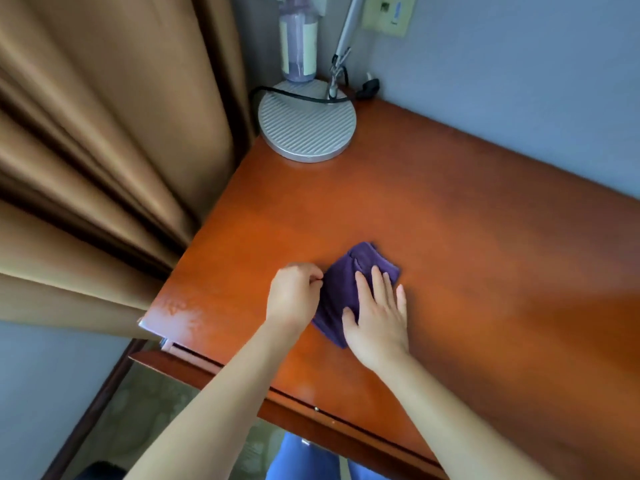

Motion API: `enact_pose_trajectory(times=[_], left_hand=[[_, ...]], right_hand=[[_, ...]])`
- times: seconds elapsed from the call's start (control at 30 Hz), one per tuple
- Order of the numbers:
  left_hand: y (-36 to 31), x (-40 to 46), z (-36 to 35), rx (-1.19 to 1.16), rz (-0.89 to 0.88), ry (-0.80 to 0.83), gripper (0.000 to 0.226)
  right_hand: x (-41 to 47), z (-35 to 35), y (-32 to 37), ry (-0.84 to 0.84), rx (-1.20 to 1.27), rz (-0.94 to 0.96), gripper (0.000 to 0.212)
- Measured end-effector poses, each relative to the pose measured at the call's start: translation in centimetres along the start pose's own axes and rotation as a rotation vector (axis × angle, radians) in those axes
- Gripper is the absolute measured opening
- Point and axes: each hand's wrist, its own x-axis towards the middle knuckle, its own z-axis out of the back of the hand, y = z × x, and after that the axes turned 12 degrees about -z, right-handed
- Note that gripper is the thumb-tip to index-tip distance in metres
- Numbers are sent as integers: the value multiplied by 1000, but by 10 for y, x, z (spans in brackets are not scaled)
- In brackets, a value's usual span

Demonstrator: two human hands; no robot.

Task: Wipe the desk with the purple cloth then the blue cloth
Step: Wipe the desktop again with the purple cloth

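A folded purple cloth [343, 282] lies on the reddish wooden desk [467, 237], near its left front part. My right hand [377, 313] lies flat on the cloth's near right side, fingers spread and pressing down. My left hand [294, 292] is curled at the cloth's left edge, its fingertips pinching the fabric there. No blue cloth is in view.
A round silver lamp base [306, 123] with a black cord stands at the desk's back left corner, with a pale purple bottle [298, 39] behind it. Brown curtains [104, 150] hang to the left. The wall [519, 81] runs along the back edge.
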Motion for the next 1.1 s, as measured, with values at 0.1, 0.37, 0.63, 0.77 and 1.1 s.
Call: enact_pose_trajectory(times=[0.1, 0.37, 0.63, 0.77, 1.1], left_hand=[[7, 7, 10, -38, 97, -45, 9], [5, 77, 9, -40, 105, -146, 9], [-21, 122, -8, -70, 46, -95, 12], [-19, 114, -11, -73, 135, -70, 10], [-18, 149, 1, -185, 239, -210, 17]], right_hand=[[10, -8, 32, -45, 123, -73, 67], [123, 16, 45, -176, 85, 77, 70], [148, 23, 4, -226, 111, 43, 71], [139, 19, 5, -163, 36, 263, 69], [211, 39, 40, -219, 180, 170, 77]])
